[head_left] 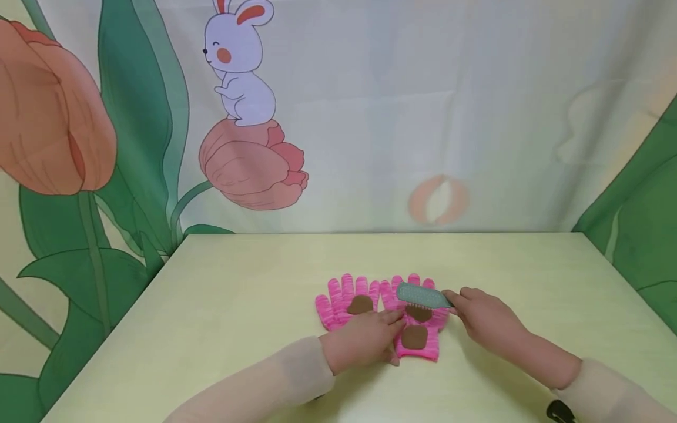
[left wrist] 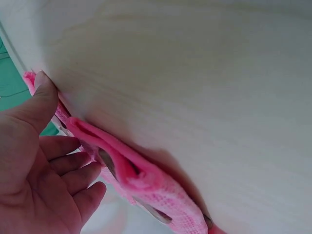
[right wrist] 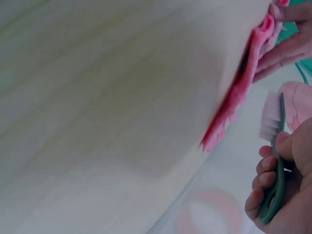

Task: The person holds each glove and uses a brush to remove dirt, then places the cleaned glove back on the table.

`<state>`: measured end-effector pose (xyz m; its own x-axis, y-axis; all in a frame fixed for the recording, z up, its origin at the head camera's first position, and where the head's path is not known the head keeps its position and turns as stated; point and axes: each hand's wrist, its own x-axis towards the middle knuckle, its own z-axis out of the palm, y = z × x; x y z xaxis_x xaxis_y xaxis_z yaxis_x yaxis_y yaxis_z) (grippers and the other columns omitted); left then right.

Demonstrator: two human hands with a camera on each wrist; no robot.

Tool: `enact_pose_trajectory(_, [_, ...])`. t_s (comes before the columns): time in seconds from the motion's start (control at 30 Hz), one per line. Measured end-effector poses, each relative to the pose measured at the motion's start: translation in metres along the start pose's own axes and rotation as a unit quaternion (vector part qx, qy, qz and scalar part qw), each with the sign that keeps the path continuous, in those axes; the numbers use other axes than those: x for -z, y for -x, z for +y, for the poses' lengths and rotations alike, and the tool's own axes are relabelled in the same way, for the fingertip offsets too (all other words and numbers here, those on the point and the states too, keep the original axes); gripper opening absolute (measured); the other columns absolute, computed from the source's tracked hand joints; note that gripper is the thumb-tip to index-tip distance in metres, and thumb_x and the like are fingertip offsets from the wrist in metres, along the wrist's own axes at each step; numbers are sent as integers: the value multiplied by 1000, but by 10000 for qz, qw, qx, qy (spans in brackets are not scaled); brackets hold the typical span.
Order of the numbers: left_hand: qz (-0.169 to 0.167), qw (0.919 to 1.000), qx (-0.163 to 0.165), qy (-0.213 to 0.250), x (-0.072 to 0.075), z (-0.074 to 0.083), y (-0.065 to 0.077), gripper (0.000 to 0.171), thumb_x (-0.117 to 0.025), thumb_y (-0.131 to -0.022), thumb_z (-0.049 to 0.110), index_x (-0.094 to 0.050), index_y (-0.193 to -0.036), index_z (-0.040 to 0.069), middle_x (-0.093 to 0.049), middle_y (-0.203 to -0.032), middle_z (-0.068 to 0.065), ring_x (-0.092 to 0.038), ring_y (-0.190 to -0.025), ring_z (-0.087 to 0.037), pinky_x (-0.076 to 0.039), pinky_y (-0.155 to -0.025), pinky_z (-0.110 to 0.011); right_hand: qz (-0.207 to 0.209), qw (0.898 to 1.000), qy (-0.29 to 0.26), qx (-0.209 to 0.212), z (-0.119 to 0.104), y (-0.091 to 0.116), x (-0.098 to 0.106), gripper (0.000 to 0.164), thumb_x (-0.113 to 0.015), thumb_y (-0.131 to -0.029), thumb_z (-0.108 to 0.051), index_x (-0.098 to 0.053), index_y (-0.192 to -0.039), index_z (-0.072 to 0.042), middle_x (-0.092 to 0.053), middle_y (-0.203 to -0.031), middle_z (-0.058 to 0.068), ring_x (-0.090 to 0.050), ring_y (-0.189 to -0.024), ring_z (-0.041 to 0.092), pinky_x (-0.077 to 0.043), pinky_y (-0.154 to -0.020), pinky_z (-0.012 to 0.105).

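Note:
Two pink knitted gloves with brown patches lie side by side on the table, the left glove (head_left: 335, 299) and the right glove (head_left: 432, 348), fingers pointing away from me. My left hand (head_left: 362, 338) rests across their inner edges, covering the lower part of the left glove. In the left wrist view its fingers (left wrist: 85, 180) are loosely extended beside a glove's open cuff (left wrist: 117, 146). My right hand (head_left: 492, 314) grips a green scrubbing brush (head_left: 420, 294) by its handle (right wrist: 279, 187). Pale bristles (right wrist: 270, 117) face down over the right glove, and in the right wrist view they stand above it.
The pale yellow table (head_left: 238, 282) reaches back to a curtain (head_left: 359, 117) printed with a rabbit and tulips. A small black object (head_left: 559, 411) shows beside the right sleeve (head_left: 608, 388), at the bottom edge of the head view.

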<state>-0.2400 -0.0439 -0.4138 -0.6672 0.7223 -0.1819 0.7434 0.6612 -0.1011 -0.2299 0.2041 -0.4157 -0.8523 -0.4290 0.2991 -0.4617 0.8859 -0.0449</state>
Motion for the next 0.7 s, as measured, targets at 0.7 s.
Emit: enact_pose_trajectory(0.7, [-431,9980,449,-73,3,7,-6,76,-66,-91,56,-47,-154,18,-40,-165,2,-41,-152,-13,-39,-123,-29,-12,9990,383,224,17,5,2,31,-79,-87,-11,-74,-116,-5,-60,-76,-2,-49,-66,10,-44,-57,24])
